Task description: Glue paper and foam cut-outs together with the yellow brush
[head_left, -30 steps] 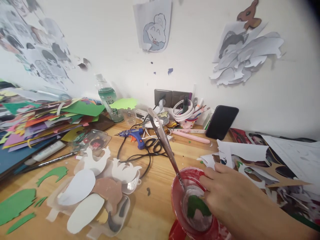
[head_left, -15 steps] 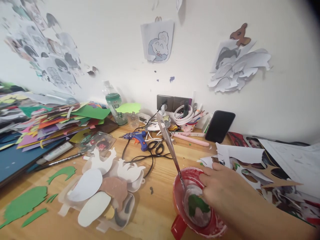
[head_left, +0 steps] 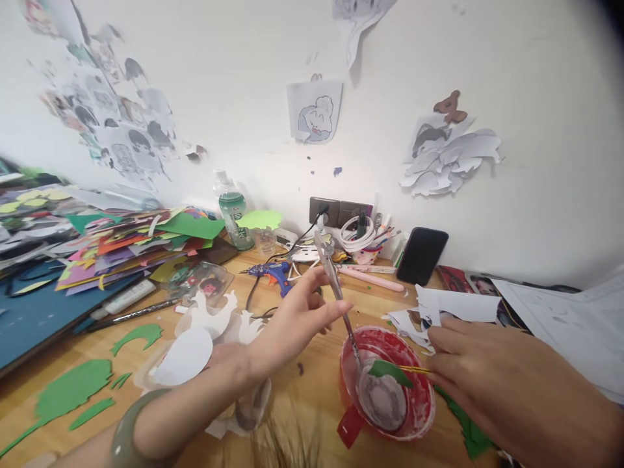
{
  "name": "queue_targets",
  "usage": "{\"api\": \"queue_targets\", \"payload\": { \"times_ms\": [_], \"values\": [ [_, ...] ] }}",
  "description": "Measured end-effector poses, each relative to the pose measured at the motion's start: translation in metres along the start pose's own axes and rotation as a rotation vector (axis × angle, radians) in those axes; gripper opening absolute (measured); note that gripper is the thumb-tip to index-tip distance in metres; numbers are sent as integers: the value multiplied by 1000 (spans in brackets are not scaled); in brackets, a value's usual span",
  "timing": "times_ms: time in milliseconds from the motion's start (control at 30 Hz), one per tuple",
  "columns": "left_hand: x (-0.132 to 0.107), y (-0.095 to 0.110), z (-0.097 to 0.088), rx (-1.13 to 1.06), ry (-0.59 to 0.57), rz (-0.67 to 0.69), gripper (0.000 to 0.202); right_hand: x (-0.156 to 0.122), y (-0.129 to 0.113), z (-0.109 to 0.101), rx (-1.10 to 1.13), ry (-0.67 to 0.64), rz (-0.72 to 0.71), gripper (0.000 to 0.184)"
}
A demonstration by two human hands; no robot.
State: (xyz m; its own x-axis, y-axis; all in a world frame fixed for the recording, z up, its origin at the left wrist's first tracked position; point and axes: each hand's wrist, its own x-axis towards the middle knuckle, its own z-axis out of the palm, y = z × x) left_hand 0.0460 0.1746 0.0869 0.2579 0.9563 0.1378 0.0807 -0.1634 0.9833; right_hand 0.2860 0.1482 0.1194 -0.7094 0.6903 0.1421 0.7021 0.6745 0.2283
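A red cup smeared with white paste stands on the wooden desk near the front. A long metal tool leans in it, handle up and to the left. My left hand reaches in from the left, fingers spread, thumb and fingertips right at the tool's handle; no firm grip shows. My right hand sits at the cup's right rim, fingers pinched on a thin yellowish stick. A green leaf-shaped cut-out hangs at the stick's tip over the cup.
White and brown cut-outs lie left of the cup, green cut-outs further left. Behind are a blue glue gun with cables, a bottle, a pen cup, a black phone. Coloured sheets pile at left, paper scraps at right.
My left hand has come into view and reached the metal tool's handle. My right hand drew back from inside the cup, lifting the green cut-out on the stick. The view tilted up.
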Motion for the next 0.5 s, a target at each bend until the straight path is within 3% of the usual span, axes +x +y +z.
{"api": "queue_targets", "payload": {
  "times_ms": [100,233,333,500],
  "values": [
    [15,5,7,-116,-135,-6,23,-5,-1,-1,56,1,2,19],
    [12,15,14,40,-84,113,24,-12,-5,-4,109,41,-32,16],
    [2,26,15,228,-71,325,21,-12,-13,-5,91,122,-104,18],
    [-12,36,11,428,-185,684,16,0,-31,4,29,167,-145,26]
  ]
}}
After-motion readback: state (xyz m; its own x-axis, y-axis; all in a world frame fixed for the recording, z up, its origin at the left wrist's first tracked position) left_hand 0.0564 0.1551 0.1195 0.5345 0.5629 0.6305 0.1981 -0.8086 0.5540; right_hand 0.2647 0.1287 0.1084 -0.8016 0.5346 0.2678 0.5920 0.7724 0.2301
